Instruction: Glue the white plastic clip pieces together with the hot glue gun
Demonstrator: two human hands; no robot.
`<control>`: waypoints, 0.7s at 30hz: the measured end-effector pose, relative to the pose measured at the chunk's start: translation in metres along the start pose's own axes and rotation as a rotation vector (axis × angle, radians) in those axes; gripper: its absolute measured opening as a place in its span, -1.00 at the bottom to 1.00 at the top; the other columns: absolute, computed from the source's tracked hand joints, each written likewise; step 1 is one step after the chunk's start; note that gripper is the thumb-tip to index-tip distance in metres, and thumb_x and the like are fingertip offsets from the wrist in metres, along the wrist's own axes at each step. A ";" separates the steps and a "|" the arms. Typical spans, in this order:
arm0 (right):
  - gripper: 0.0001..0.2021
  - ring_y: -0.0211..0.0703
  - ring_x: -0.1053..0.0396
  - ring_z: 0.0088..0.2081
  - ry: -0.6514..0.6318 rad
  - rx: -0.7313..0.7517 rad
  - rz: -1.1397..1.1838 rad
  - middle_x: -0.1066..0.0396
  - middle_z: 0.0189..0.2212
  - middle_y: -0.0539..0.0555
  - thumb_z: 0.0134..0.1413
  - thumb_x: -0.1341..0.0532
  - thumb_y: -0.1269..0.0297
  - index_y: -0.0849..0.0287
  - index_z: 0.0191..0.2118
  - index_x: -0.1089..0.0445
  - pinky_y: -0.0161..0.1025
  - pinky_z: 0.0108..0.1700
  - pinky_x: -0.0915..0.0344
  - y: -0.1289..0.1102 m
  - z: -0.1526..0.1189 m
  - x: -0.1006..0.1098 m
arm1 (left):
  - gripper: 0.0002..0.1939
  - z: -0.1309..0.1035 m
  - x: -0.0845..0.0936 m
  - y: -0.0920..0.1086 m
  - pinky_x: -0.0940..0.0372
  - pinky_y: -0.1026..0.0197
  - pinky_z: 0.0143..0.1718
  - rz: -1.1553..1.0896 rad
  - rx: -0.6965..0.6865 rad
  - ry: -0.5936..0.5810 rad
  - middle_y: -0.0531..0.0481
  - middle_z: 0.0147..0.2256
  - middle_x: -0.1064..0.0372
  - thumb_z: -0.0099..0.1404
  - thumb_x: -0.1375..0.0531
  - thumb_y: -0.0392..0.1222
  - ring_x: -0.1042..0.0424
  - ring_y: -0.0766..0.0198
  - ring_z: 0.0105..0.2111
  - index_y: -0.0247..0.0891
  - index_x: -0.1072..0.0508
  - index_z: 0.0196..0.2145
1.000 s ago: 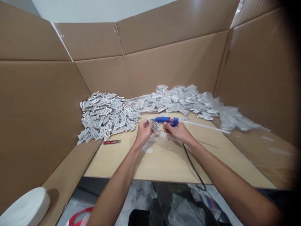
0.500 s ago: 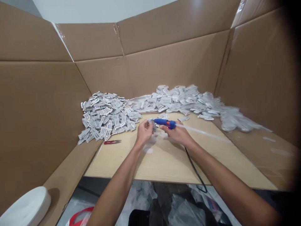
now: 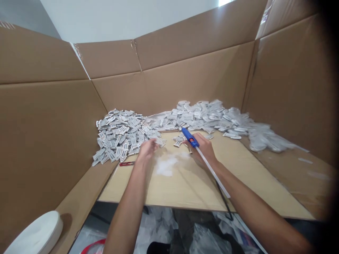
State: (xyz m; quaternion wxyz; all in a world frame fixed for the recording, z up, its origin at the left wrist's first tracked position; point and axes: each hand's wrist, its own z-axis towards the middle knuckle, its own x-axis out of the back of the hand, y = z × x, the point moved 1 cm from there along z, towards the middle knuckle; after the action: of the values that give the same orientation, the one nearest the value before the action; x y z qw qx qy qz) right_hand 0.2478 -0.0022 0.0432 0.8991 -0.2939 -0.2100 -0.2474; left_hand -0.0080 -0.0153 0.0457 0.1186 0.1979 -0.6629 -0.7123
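My right hand (image 3: 202, 146) is wrapped round a blue hot glue gun (image 3: 190, 137), its nozzle pointing away from me. A long translucent glue stick (image 3: 213, 173) sticks out of its back, and a black cord hangs below. Several flat grey-white slotted pieces (image 3: 178, 141) lie beside and under the gun. My left hand (image 3: 148, 149), smeared by motion, is by the right edge of a heap of the same pieces (image 3: 119, 134). One slotted piece (image 3: 161, 142) is at its fingertips; whether it is gripped I cannot tell.
Small red-handled snips (image 3: 126, 163) lie left of my left wrist. A second heap, in clear plastic wrapping (image 3: 201, 116), runs along the back right. Cardboard walls (image 3: 185, 77) surround the tan board (image 3: 169, 192). A white round object (image 3: 37, 233) sits front left.
My left hand has moved left, away from the glue gun, toward the heap. The gun has swung to point more forward, its glue stick now angled toward me. The camera view has tilted slightly upward.
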 end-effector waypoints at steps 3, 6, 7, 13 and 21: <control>-0.66 -0.08 -0.33 -0.31 -0.016 -0.138 -0.021 -0.42 -0.33 0.13 0.35 -0.12 -0.05 0.09 -0.36 -0.28 -0.22 -0.24 -0.16 0.008 0.004 -0.003 | -0.67 0.007 0.004 0.014 -0.44 0.27 -0.10 -0.254 -0.250 0.153 -0.05 -0.22 -0.55 0.26 -0.31 -0.18 -0.56 0.31 -0.16 -0.20 -0.44 -0.03; -0.74 -0.01 -0.36 -0.25 -0.085 -0.259 -0.138 -0.46 -0.31 0.18 0.30 -0.18 0.05 0.13 -0.30 -0.35 -0.19 -0.23 -0.15 0.014 0.005 -0.006 | -0.61 0.004 -0.008 0.005 -0.40 0.14 0.05 -0.123 -0.336 0.067 -0.13 -0.05 -0.53 0.25 -0.34 -0.15 -0.51 0.21 -0.01 -0.20 -0.45 0.02; -0.77 0.02 -0.38 -0.22 -0.119 -0.303 -0.189 -0.47 -0.29 0.21 0.26 -0.21 0.08 0.15 -0.28 -0.37 -0.19 -0.22 -0.15 0.016 0.005 -0.007 | -0.65 0.002 -0.013 -0.002 -0.39 0.09 0.07 0.045 -0.349 0.004 -0.17 -0.03 -0.52 0.25 -0.34 -0.14 -0.50 0.15 0.01 -0.23 -0.48 -0.02; -0.80 0.14 -0.39 -0.10 -0.273 -0.409 -0.366 -0.50 -0.20 0.33 0.10 -0.30 0.23 0.23 -0.20 -0.46 -0.14 -0.18 -0.19 0.018 0.002 -0.004 | -0.96 -0.004 -0.031 -0.036 -0.13 -0.10 0.23 0.850 -0.484 -0.163 -0.28 -0.13 -0.51 0.21 -0.28 -0.30 -0.39 -0.07 0.06 -0.28 -0.55 -0.34; -0.85 0.01 -0.42 -0.25 -0.529 -0.175 -0.158 -0.49 -0.36 0.14 -0.04 -0.37 0.30 0.12 -0.30 -0.45 -0.26 -0.30 -0.15 -0.004 0.000 -0.005 | -0.74 0.011 -0.018 -0.043 -0.25 0.13 -0.12 0.868 -0.379 -0.007 -0.08 -0.31 -0.43 0.05 -0.32 -0.38 -0.40 0.10 -0.24 -0.26 -0.47 -0.25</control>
State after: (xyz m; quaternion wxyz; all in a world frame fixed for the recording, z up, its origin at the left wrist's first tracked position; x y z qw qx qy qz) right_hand 0.2421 -0.0031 0.0426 0.7622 -0.4075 -0.4372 -0.2486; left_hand 0.0071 0.0063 0.0058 0.4372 -0.1253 -0.5430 -0.7059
